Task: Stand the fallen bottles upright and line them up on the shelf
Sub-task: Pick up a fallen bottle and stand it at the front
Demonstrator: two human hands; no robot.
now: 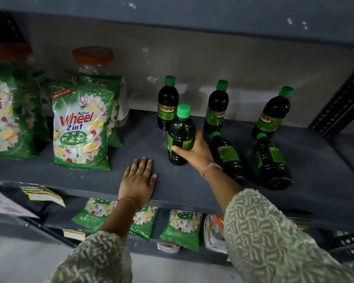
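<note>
Your right hand [194,153] is wrapped around the lower body of a dark green bottle [180,135], which stands upright on the shelf [131,144], long axis vertical, cap up. Your left hand [138,180] lies flat and empty on the shelf edge. Set it down squarely before letting go. Just right of your grip, two fallen bottles [272,160] lie with caps pointing toward the back.

Glossy dark plastic bottles [215,111] with paper-like labels, shiny plastic detergent pouches [81,127], matt grey metal shelf [131,139].
</note>
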